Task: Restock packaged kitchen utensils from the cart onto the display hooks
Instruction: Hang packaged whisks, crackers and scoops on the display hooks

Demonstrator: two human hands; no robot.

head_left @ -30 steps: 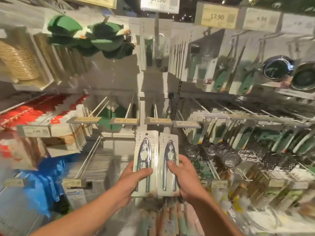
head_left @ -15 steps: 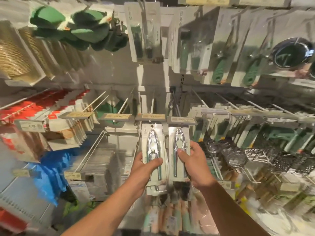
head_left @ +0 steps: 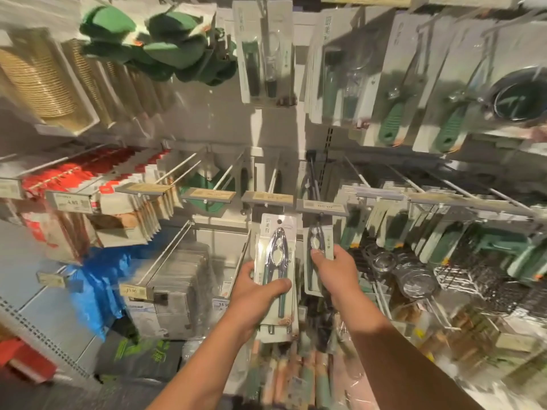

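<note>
We see the left hand [head_left: 257, 287] gripping a carded nutcracker pack [head_left: 276, 270], thumb across its front, just below and left of the price tag [head_left: 321, 206]. The right hand [head_left: 336, 266] pinches a second pack [head_left: 318, 250], whose top sits right under that price tag at the hook [head_left: 321, 215].

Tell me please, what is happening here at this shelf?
A person is restocking carded nutcrackers at a display of hooks. The left hand holds one nutcracker pack below the hooks. The right hand holds a second pack up at a hook under a price tag. Whether it is already on the hook, I cannot tell.
</note>
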